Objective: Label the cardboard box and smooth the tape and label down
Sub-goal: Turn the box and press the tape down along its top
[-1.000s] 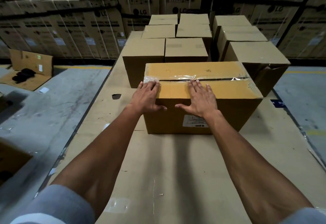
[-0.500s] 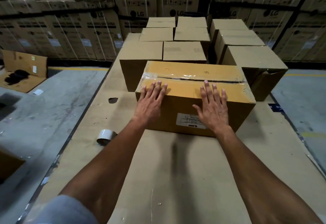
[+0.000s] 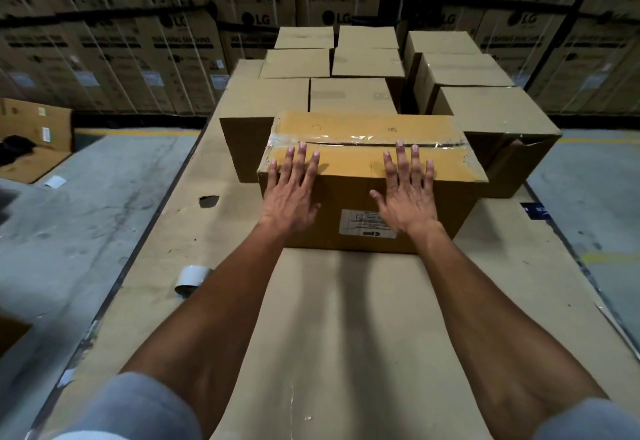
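A yellowish cardboard box [image 3: 349,166] stands on the cardboard-covered table, its top seam closed by a strip of clear tape [image 3: 367,138]. A white label [image 3: 360,221] is stuck on its near side. My left hand [image 3: 291,190] lies flat over the box's near top edge on the left, fingers spread and reaching towards the tape. My right hand [image 3: 407,194] lies flat the same way on the right, its heel covering the label's right end. Neither hand holds anything.
A roll of tape [image 3: 192,280] lies on the table [image 3: 346,335] near its left edge. Several plain brown boxes [image 3: 495,110] crowd the table behind the taped box. Stacked cartons [image 3: 138,41] line the back wall. Concrete floor lies on both sides.
Both hands slid back from the taped seam to the near top edge, spreading flat and apart. The view tilted, bringing the tape roll into sight at the left.
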### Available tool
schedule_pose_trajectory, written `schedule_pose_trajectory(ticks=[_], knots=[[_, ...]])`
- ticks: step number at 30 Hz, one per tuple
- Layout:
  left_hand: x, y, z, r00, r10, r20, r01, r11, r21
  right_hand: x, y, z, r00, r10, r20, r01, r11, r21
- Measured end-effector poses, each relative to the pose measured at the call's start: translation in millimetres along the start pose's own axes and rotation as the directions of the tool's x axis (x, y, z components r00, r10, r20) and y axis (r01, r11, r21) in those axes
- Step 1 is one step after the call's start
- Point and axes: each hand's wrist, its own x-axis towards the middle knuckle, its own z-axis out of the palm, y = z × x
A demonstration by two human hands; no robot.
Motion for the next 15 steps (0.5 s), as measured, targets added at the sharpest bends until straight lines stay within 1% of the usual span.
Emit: schedule_pose_trajectory(ticks=[6, 8, 12, 13, 15], knots=[[10.9, -4.8, -8.8, 0.994, 0.001, 0.113, -0.003, 1.000, 0.019, 5.7, -2.5, -2.4, 1.000, 0.003, 0.025, -0.003, 1.000, 0.012], [4.0, -4.5, -8.4, 0.996, 0.015, 0.088, -0.016, 1.000, 0.004, -1.5, -8.6, -3.8, 1.000, 0.005, -0.001, -0.005, 1.000, 0.030], [-35.8, -12.3, 6.7, 0.998, 0.060, -0.015, -0.060, 0.998, -0.035, -33.2, -43.3, 2.4, 0.995, -0.080, -0.066, 0.088, 0.986, 0.139], [-47.9, -14.9, 11.6, 0.997, 0.067, -0.035, -0.068, 0.997, -0.038, -42.4, -56.0, 5.9, 0.994, -0.088, -0.063, 0.098, 0.981, 0.169], [-72.6, -23.7, 21.7, 0.996, 0.085, -0.024, -0.086, 0.995, -0.044, -60.8, -85.1, 14.5, 0.995, -0.090, -0.037, 0.095, 0.972, 0.215]])
